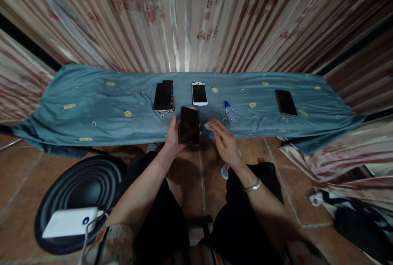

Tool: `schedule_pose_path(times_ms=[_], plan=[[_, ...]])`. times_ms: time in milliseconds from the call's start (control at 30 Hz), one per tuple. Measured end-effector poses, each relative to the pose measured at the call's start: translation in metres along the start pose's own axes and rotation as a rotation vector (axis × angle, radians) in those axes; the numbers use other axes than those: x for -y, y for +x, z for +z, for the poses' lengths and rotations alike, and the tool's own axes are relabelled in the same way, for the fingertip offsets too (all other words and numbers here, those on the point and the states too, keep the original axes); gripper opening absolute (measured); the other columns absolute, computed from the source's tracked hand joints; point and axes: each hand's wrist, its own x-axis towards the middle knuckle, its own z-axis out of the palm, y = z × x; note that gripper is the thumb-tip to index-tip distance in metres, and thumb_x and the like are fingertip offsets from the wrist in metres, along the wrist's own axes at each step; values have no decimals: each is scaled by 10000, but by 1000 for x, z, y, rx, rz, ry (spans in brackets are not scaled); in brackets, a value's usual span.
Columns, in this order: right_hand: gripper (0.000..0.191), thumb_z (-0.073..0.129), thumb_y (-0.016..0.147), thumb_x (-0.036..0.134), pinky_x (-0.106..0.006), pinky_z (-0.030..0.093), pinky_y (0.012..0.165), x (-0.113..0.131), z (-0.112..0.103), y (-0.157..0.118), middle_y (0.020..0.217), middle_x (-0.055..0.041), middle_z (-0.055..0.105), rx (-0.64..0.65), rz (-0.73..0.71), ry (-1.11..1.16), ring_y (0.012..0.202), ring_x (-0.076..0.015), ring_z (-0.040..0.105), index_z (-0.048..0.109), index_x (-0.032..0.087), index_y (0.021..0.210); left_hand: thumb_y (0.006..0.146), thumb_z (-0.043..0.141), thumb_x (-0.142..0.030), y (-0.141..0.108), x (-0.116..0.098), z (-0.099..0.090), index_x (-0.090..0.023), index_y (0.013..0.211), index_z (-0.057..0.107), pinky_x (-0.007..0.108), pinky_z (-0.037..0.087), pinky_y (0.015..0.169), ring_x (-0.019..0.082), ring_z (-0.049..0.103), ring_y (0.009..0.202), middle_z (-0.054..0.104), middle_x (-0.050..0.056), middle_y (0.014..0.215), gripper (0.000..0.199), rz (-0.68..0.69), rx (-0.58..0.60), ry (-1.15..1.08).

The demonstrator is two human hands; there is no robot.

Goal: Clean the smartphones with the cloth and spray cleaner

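My left hand point(173, 136) is wrapped round a black smartphone point(189, 126), its dark screen facing up, at the front edge of the cloth. My right hand point(223, 139) is closed on a small white wipe point(210, 125), a little to the right of that phone and apart from it. Behind the held phone lies a white smartphone point(199, 93) with a dark screen. To its left is a small stack of phones point(163, 96), dark screen up. A small clear bottle with a blue cap point(229, 113) lies beyond my right hand.
Another black phone point(286, 102) lies at the right on the blue-green cloth point(101, 105). Pleated curtains point(184, 23) hang behind. On the floor at left, a white device with a cable point(69, 222) rests on a round black ribbed object point(89, 183). Dark bags or cloth point(359, 224) sit at lower right.
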Motion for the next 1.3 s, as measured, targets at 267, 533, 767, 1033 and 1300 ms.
schedule_pose_path(times_ms=[267,533,767,1033,1300], plan=[[458,382,1006,179,-453,425,1174,28,30,-9,1432,-110,577,124,-147,-26,1363,-213,516,471,219,1454,978,329,-578,-2,13,8,-136,1149,695,400,554,931,274,734,979,778,119,1000,599,-16,-38,94],[517,345,1002,141,-472,405,1202,35,46,-21,1489,-153,511,268,-335,-120,1464,-242,379,391,134,1517,951,299,-653,-7,8,6,-204,1286,637,432,569,898,275,736,982,766,117,1092,653,-38,2,78],[481,375,1016,199,-516,384,1204,27,47,-12,1494,-167,499,212,-261,-163,1485,-270,338,426,125,1489,959,330,-620,-10,18,7,-145,1270,650,408,567,914,276,737,980,777,134,1001,652,-70,-58,118],[488,397,989,162,-564,330,1215,10,44,5,1575,-148,389,99,-171,-204,1523,-293,236,455,165,1474,972,335,-594,-19,24,13,-189,1311,631,411,551,938,283,730,998,765,110,1075,605,-146,-12,126],[549,330,986,135,-517,398,1181,11,44,9,1519,-135,474,80,-176,-231,1431,-271,410,388,180,1531,971,314,-607,-18,23,12,-195,1325,621,435,544,961,288,714,1039,757,110,1101,624,-159,16,144]])
